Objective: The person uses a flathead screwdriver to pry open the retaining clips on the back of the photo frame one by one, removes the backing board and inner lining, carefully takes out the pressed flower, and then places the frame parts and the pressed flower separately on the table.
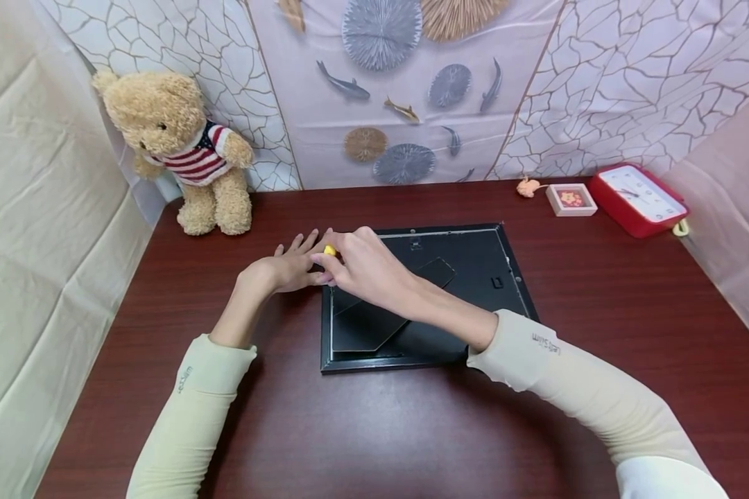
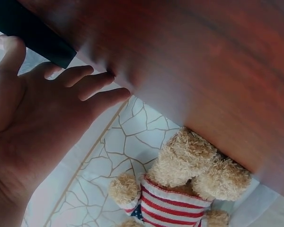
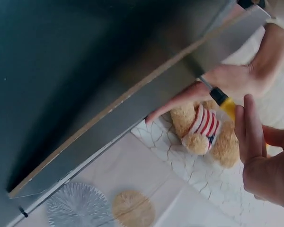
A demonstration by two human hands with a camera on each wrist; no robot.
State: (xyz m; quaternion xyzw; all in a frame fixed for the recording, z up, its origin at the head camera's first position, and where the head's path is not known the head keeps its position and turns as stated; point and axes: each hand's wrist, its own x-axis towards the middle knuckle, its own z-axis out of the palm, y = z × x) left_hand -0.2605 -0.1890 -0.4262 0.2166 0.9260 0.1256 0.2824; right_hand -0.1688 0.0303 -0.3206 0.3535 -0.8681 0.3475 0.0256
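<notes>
A black picture frame [image 1: 480, 256] lies back side up on the dark red table, its folding stand leg [image 1: 365, 329] flat against the backing. My right hand [image 1: 374, 270] pinches a small screwdriver [image 3: 227, 105] with a yellow and black handle. In the right wrist view its metal shaft points at the frame's back near the left edge; I cannot tell if the tip touches. At the frame's upper left side is my left hand [image 1: 290, 269], its fingers spread and extended. The left wrist view shows its palm [image 2: 47, 104] beside the frame's black corner [image 2: 57, 49].
A teddy bear [image 1: 193, 152] in a striped sweater sits at the table's back left. Along the back right stand a red clock [image 1: 639, 197], a small pink-framed box [image 1: 571, 199] and a small orange ornament [image 1: 528, 187]. Patterned cloth [image 1: 406, 125] hangs behind the table.
</notes>
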